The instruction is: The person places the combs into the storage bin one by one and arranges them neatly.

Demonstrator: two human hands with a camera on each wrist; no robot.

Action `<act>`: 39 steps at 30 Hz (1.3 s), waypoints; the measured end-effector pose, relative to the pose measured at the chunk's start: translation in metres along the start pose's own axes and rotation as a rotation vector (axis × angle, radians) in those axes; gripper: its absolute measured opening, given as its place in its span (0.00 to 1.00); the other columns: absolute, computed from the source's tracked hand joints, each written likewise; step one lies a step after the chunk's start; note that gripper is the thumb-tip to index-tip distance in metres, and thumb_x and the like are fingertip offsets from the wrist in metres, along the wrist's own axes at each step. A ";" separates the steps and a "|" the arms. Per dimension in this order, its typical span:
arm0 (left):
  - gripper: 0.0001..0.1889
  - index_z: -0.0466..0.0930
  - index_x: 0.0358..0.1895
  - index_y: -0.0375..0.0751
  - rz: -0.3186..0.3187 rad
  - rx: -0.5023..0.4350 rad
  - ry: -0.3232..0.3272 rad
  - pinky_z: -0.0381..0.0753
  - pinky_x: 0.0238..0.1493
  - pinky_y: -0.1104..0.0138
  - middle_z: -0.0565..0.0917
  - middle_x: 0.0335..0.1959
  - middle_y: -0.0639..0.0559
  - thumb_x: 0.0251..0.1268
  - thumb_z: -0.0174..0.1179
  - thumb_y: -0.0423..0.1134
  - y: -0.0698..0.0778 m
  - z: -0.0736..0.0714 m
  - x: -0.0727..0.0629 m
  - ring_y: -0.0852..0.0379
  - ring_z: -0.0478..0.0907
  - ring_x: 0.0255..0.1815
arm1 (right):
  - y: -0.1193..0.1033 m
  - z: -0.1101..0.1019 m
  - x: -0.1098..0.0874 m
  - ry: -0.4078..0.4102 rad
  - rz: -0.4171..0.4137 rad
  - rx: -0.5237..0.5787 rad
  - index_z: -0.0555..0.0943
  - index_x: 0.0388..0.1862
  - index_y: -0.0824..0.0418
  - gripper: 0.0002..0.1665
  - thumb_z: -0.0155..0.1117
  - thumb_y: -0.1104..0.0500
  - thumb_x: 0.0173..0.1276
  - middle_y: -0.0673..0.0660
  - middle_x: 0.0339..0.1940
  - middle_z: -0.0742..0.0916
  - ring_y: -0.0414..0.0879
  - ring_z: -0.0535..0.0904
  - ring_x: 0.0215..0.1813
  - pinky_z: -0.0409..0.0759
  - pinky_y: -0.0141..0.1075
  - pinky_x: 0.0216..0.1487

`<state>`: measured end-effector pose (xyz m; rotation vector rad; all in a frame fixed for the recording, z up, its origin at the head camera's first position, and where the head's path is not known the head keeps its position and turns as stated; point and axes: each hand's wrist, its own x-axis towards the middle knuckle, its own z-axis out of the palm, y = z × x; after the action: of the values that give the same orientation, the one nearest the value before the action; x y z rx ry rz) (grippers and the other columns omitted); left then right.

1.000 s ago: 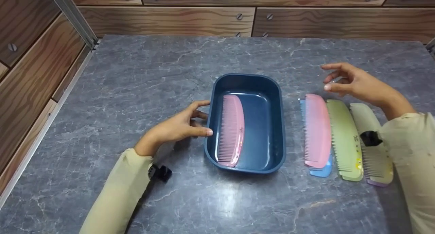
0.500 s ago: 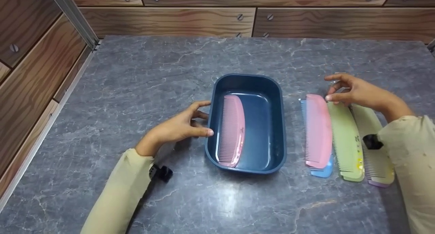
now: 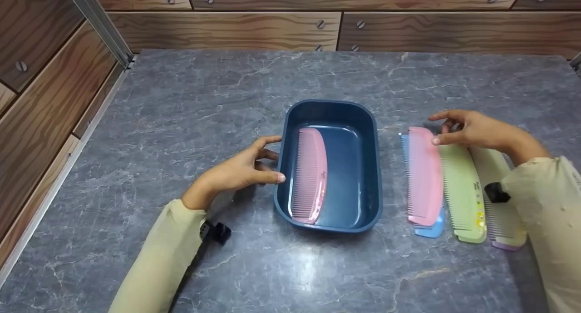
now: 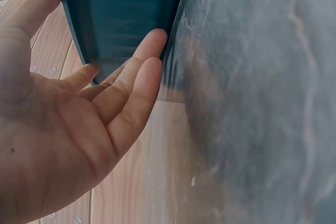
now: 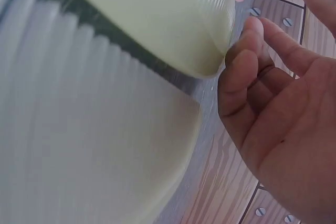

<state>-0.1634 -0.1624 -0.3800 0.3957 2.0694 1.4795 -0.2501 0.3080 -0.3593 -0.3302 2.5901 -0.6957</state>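
A dark blue plastic tub point(image 3: 378, 186) stands mid-table with a pink comb point(image 3: 310, 176) lying along its left side. My left hand point(image 3: 231, 171) touches the tub's left wall from outside; in the left wrist view its fingers point(image 4: 131, 93) lie fairly straight against that wall. To the right, a second pink comb point(image 3: 425, 181) overlaps a blue comb point(image 3: 431, 228). Beside them lie a green comb point(image 3: 460, 190) and a paler green comb point(image 3: 494, 176), with a purple comb end point(image 3: 508, 246) showing beneath. My right hand point(image 3: 483, 131), fingers loosely bent, hovers at the combs' far ends, thumb close to the pink one.
The grey marbled table point(image 3: 204, 95) carries everything. Wood-patterned panels point(image 3: 218, 29) border its far and left sides, with a metal strip point(image 3: 97, 27) in the left corner. Small black wrist cameras point(image 3: 497, 192) are worn at both sleeves.
My right hand has come down and nearer to me, from beyond the combs to over their far ends. The left hand, the tub and the combs keep their places.
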 end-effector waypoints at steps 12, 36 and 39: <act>0.45 0.47 0.76 0.51 0.000 -0.006 0.003 0.80 0.50 0.62 0.70 0.65 0.38 0.61 0.66 0.38 0.000 0.002 -0.001 0.50 0.82 0.50 | -0.006 0.006 0.006 -0.002 -0.027 -0.039 0.71 0.66 0.67 0.36 0.68 0.50 0.64 0.53 0.37 0.76 0.42 0.67 0.35 0.66 0.33 0.34; 0.45 0.47 0.76 0.53 -0.011 -0.015 -0.007 0.79 0.55 0.60 0.70 0.65 0.39 0.60 0.66 0.38 0.001 0.000 0.000 0.48 0.81 0.53 | -0.011 0.010 0.009 -0.041 -0.022 -0.071 0.70 0.64 0.72 0.38 0.71 0.51 0.62 0.58 0.41 0.76 0.46 0.67 0.40 0.66 0.32 0.37; 0.45 0.48 0.76 0.53 -0.007 -0.009 -0.004 0.79 0.54 0.60 0.70 0.64 0.39 0.60 0.66 0.38 0.000 0.000 0.000 0.48 0.81 0.52 | -0.011 0.011 0.010 -0.048 -0.021 -0.058 0.69 0.63 0.72 0.37 0.70 0.52 0.62 0.58 0.41 0.76 0.46 0.67 0.40 0.66 0.32 0.37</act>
<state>-0.1635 -0.1625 -0.3798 0.3872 2.0585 1.4822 -0.2525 0.2904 -0.3654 -0.3884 2.5681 -0.6127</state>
